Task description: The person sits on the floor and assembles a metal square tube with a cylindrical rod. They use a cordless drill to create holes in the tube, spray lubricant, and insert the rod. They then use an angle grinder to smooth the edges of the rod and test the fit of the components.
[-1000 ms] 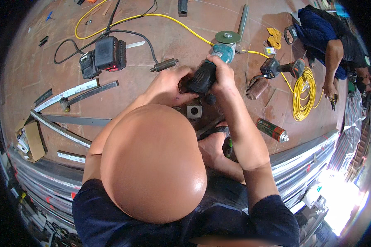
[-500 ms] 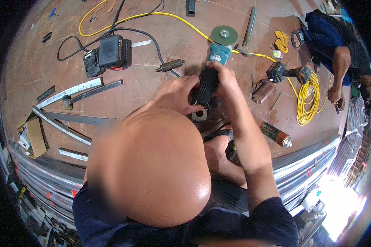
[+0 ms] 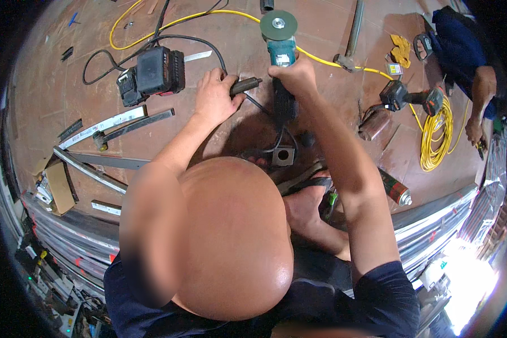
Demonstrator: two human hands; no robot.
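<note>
My right hand (image 3: 296, 74) is wrapped round the body of a teal and black angle grinder (image 3: 281, 54). Its green disc (image 3: 278, 23) faces up at the far end, and the dark handle points back toward me. To the left, my left hand (image 3: 216, 97) has its fingers round one end of a dark metal cylinder (image 3: 245, 85) with a thin stub at its tip. Part of that cylinder is hidden under the fingers. On the floor near my foot sits a square metal block (image 3: 283, 156) with a round hole.
A black cordless tool battery unit (image 3: 155, 70), metal bars (image 3: 104, 125) and an opened cardboard box (image 3: 61, 186) lie at left. A hammer (image 3: 352, 42), cordless drill (image 3: 403, 96), coiled yellow cord (image 3: 436, 138) and spray can (image 3: 395, 188) are at right. A co-worker's arm (image 3: 480, 98) shows at far right.
My left hand has left the grinder's rear end and reached forward to the metal cylinder, taking hold of it. My right hand has carried the grinder forward, away from the block.
</note>
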